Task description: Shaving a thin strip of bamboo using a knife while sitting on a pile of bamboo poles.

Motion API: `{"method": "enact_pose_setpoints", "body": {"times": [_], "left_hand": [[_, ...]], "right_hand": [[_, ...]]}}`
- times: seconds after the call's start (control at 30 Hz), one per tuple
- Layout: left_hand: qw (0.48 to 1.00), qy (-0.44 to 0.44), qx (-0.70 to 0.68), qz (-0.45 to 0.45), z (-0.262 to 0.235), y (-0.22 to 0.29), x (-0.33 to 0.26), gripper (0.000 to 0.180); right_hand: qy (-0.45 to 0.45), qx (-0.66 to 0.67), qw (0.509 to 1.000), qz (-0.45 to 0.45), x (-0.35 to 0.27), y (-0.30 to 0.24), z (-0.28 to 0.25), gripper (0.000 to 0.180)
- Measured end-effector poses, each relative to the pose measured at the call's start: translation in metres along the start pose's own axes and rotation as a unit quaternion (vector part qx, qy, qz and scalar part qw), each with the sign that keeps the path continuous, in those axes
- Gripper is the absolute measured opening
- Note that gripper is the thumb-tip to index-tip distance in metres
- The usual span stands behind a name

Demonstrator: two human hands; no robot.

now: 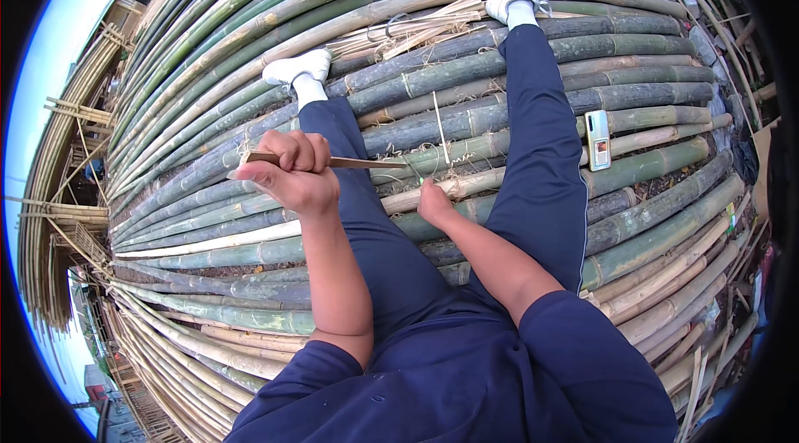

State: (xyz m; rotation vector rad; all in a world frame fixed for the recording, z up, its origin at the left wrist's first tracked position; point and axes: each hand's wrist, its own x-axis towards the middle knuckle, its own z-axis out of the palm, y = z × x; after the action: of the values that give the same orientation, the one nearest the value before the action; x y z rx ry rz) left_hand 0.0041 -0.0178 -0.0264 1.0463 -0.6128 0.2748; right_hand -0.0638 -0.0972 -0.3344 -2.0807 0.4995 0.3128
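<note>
Splitting bamboo atop stacked poles

Left hand (293, 172) is clenched around a knife (358, 162); right hand (434, 203) is closed, pinching a thin bamboo strip (439, 126) upright above the bamboo poles (499, 114).

Soft even daylight, no hard shadows, sharp centre, strong fisheye bending, black rim

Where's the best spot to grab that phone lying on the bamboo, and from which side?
Take the phone by its two long edges, near the middle, coming straight down from above. It lies flat, face up, across the bamboo poles beside the right leg, so grooves between poles probably leave finger room under its edges. Neither hand touches it.
</note>
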Motion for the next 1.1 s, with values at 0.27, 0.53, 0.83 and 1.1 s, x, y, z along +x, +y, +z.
{"method": "enact_pose_setpoints", "body": {"times": [0.27,0.53,0.83,1.1], "left_hand": [[0.995,0.093,0.040,0.020,-0.004,0.008,0.003,0.062],[0.998,0.054,0.039,0.020,0.004,-0.001,0.000,0.062],[0.995,0.099,0.020,0.025,-0.013,0.007,0.007,0.061],[0.997,0.075,-0.007,0.007,-0.007,0.005,0.005,0.061]], "right_hand": [[0.092,0.123,0.979,-0.131,-0.050,-0.116,-0.058,0.013],[-0.011,-0.017,0.999,-0.027,0.000,0.003,-0.004,0.026],[0.125,0.153,0.965,-0.172,-0.050,-0.115,-0.040,0.015],[-0.027,-0.054,0.998,-0.007,-0.011,-0.018,-0.019,0.022]]}}
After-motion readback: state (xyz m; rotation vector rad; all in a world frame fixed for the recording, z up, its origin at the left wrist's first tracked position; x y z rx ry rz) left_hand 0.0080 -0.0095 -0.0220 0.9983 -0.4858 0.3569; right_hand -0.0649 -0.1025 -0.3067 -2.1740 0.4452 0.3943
